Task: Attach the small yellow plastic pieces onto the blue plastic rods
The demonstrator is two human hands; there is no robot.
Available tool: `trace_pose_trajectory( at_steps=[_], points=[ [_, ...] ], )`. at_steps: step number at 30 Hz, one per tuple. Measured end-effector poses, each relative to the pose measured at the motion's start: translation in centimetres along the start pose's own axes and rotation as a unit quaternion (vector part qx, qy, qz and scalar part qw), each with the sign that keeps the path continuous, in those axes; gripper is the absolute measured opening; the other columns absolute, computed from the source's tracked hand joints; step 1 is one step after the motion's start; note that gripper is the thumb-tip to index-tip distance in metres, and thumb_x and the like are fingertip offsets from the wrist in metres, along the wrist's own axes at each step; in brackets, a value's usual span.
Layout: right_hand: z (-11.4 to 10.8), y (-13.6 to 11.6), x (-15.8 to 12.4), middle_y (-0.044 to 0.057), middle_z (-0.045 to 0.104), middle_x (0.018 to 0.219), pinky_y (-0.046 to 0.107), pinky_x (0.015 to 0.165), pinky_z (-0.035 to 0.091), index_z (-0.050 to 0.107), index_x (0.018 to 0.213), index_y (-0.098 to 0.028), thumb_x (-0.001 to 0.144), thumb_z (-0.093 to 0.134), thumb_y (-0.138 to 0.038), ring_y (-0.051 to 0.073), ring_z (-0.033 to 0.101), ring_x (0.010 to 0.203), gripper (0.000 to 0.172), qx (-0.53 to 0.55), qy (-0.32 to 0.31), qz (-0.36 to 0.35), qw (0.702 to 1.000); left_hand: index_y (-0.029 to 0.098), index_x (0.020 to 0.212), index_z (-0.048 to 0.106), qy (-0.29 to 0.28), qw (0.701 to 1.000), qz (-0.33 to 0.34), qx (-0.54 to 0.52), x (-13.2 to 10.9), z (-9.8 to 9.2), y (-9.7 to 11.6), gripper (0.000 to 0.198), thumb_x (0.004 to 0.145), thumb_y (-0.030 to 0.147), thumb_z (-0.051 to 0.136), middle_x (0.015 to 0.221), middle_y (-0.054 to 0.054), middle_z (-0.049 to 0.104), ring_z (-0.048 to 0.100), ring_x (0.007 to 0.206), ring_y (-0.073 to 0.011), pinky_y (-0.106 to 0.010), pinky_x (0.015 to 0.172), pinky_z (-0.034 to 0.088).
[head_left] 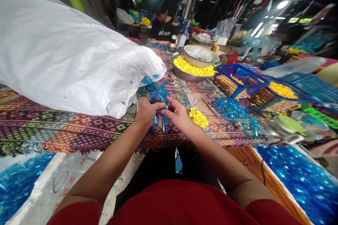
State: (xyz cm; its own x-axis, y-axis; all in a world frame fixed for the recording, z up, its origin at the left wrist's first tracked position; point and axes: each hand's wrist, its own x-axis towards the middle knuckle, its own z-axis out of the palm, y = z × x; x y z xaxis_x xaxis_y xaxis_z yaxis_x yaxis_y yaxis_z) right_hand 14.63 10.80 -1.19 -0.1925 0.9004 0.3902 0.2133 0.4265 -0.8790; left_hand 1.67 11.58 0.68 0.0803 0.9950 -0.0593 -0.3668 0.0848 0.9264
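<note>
My left hand [146, 111] is closed, thumb and fingers pinching translucent blue plastic pieces [164, 126] over the table's near edge. From the other side, my right hand [177, 112] grips the same blue pieces, its thumb pressed towards the left thumb. Parts of the pieces hang below the fingers, and the exact joint between them is hidden. Just beyond my hands lie more blue plastic pieces [151, 88]. Close to my right wrist sits a small pile of little yellow parts [198, 117] on the patterned cloth [105, 132].
A big white sack [79, 52] covers the left of the table. A metal basin [182, 74] of yellow parts carries a cream bowl [190, 58]. Blue baskets [232, 91], loose blue pieces [237, 114] and a green-topped device [289, 126] stand right. Another person [161, 30] sits opposite.
</note>
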Motion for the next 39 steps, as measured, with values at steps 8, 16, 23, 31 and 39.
trace_pose_trajectory(
  at_steps=[8, 16, 23, 31, 39],
  points=[
    [-11.6, 2.4, 0.3, 0.013, 0.067, 0.103, 0.034, 0.08, 0.05, 0.059, 0.117, -0.011, 0.078, 0.055, -0.021, 0.023, 0.063, 0.089, 0.041, -0.353, 0.12, 0.061, 0.926, 0.016, 0.085, 0.053, 0.011, 0.994, -0.004, 0.109, -1.0, -3.7, 2.3, 0.032, 0.058, 0.02, 0.07, 0.059, 0.003, 0.058, 0.064, 0.051, -0.0185, -0.021, 0.034, 0.04],
    [-20.9, 3.4, -3.3, 0.026, 0.062, 0.111, 0.048, 0.081, 0.047, 0.061, 0.112, -0.005, 0.084, 0.052, -0.026, 0.039, 0.06, 0.103, 0.036, -0.692, 0.04, 0.286, 0.661, 0.018, 0.08, 0.053, 0.068, 0.924, -0.022, 0.376, -1.4, -8.3, 3.4, 0.016, 0.065, 0.021, 0.056, 0.047, 0.004, 0.053, 0.058, 0.042, -0.0189, -0.025, 0.039, 0.04],
    [-8.4, 1.4, -2.6, 0.01, 0.07, 0.103, 0.028, 0.084, 0.048, 0.066, 0.106, -0.017, 0.092, 0.046, -0.03, 0.02, 0.066, 0.093, 0.028, -0.495, -0.149, 0.04, 0.855, 0.01, 0.113, 0.056, 0.001, 0.803, -0.017, 0.596, -1.4, -9.5, 2.7, 0.042, 0.074, 0.023, 0.048, 0.037, 0.006, 0.047, 0.058, 0.04, -0.0202, -0.029, 0.056, 0.045],
    [-1.7, 1.7, -2.2, 0.009, 0.065, 0.104, 0.027, 0.078, 0.047, 0.063, 0.113, -0.017, 0.091, 0.049, -0.03, 0.02, 0.064, 0.089, 0.029, -0.486, -0.236, -0.026, 0.841, 0.008, 0.125, 0.051, -0.029, 0.851, -0.046, 0.522, -1.5, -8.0, 0.5, 0.053, 0.075, 0.026, 0.053, 0.059, 0.0, 0.061, 0.057, 0.042, -0.0174, -0.028, 0.049, 0.045],
    [-0.8, 1.9, -1.5, 0.01, 0.061, 0.11, 0.026, 0.082, 0.047, 0.062, 0.113, -0.016, 0.094, 0.043, -0.028, 0.018, 0.061, 0.095, 0.03, -0.474, -0.257, -0.061, 0.84, 0.012, 0.101, 0.062, 0.004, 0.766, 0.127, 0.63, -1.3, -5.8, -0.6, 0.029, 0.083, 0.028, 0.047, 0.084, -0.01, 0.066, 0.062, 0.081, -0.0234, -0.034, 0.077, 0.047]
  ],
)
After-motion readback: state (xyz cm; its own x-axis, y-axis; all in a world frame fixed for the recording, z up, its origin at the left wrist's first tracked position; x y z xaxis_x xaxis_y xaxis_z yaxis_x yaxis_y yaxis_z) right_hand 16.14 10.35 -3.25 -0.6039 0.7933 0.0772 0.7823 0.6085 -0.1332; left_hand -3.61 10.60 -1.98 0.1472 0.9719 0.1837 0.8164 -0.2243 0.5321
